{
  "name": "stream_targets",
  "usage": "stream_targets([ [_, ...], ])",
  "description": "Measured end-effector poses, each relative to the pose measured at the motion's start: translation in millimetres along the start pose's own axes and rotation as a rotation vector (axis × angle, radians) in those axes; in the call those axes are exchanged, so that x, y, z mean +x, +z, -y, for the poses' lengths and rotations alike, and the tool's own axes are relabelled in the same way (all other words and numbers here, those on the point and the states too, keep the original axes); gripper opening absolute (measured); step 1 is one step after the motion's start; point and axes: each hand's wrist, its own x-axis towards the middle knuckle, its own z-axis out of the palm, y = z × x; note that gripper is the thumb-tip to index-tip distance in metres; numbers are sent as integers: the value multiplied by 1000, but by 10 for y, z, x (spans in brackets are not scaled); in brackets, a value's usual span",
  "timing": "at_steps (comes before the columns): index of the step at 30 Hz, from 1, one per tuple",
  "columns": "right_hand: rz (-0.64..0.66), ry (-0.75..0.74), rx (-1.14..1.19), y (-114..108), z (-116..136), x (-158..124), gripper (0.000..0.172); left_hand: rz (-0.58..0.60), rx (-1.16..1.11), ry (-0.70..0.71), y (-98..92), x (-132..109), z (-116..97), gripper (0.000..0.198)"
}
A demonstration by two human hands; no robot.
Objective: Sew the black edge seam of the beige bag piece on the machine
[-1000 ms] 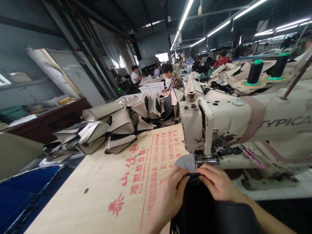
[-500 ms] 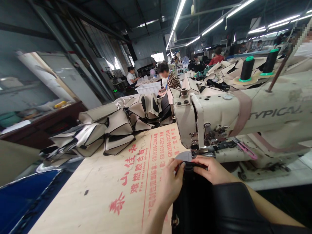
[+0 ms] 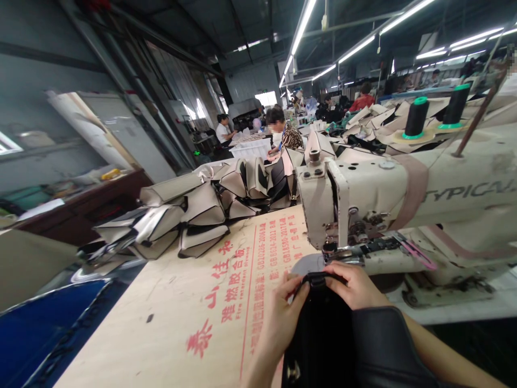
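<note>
From here, the left grip (image 3: pixel 285 308) and right grip (image 3: pixel 356 284) both pinch the top edge of a leathery black bag piece (image 3: pixel 323 339), near the cream metal sewing machine (image 3: pixel 369 180). Best to hold that edge flat and even; I can't quite see underneath.
</note>
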Motion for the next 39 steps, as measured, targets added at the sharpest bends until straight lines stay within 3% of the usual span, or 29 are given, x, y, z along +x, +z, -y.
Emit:
stream_targets([
  [17, 81, 26, 64, -4, 45, -131, 21, 47, -97, -73, 91, -120, 58, 30],
  [24, 102, 39, 77, -45, -71, -132, 28, -21, -150, -182, 182, -94, 30, 35],
  [30, 73, 24, 62, -55, -60, -105, 31, 89, -279, -242, 75, -180, -83, 32],
  [34, 69, 13, 73, -23, -51, -103, 30, 35, -260, -194, 78, -293, -5, 32],
  [39, 66, 0, 58, 31, -2, -134, 24, -163, 33, -96, 156, -325, 113, 31],
])
